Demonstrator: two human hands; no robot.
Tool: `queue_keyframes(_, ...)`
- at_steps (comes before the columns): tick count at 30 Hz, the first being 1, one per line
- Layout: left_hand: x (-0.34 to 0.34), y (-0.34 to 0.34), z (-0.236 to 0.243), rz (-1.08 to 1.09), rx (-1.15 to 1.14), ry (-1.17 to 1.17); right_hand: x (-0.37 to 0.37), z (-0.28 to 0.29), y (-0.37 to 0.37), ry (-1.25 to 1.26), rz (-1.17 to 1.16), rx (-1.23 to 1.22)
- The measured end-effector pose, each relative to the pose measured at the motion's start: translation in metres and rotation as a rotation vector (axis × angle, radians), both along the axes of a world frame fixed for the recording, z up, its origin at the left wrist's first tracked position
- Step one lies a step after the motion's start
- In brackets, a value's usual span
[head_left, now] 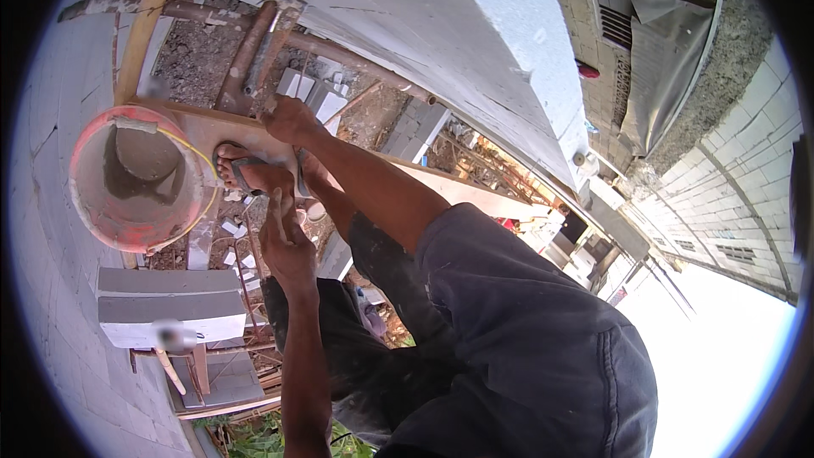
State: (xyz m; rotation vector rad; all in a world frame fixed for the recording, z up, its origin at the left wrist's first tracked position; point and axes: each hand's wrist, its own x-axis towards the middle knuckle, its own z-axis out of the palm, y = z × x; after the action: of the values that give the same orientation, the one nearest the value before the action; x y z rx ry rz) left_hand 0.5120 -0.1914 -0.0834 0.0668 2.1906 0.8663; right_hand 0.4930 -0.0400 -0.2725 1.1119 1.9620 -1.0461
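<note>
My left hand point(287, 246) hangs beside my sandalled foot point(242, 168). Its fingers point away from me, stretched out and smeared with wet grey mortar, and I see nothing held in them. Farther off, my right hand point(292, 121) is closed near the edge of the wooden plank point(208, 131) under my feet. Whatever its fingers may grip is hidden. To the left of my foot stands a red bucket point(83, 178) with a yellow handle. Grey mortar point(140, 178) lies inside it, and a mortar-caked piece point(136, 125) rests across its far rim.
Light block walls rise on the left point(51, 288) and right point(475, 51). Rusty brown pipes point(246, 59) and a wooden pole point(148, 25) cross the far side. Grey blocks point(170, 293) are stacked at near left, beside a wooden handle point(170, 369). Rubble and rods lie far below the plank.
</note>
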Motion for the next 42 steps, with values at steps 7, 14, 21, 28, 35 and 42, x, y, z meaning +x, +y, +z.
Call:
queue_keyframes(7,0.011,0.015,0.017,-0.707,0.104,-0.032,0.166,0.123,0.052,0.175,-0.378,-0.115)
queue_keyframes(14,-0.086,0.176,0.101,-0.055,0.666,-0.090,0.333,0.171,0.134,-0.129,-1.060,-0.299)
queue_keyframes(21,-0.075,0.234,0.201,0.220,1.042,-0.254,0.368,0.237,0.179,0.078,-1.414,0.682)
queue_keyframes(28,-0.058,0.274,0.228,0.156,1.032,-0.400,0.391,0.298,0.291,0.030,-1.513,1.001)
queue_keyframes(35,-0.064,0.268,0.229,-0.013,0.807,-0.154,0.479,0.232,0.325,-1.016,0.325,1.012)
queue_keyframes(42,-0.071,0.270,0.233,-0.135,0.761,-0.125,0.469,0.246,0.332,-0.904,0.078,0.879)
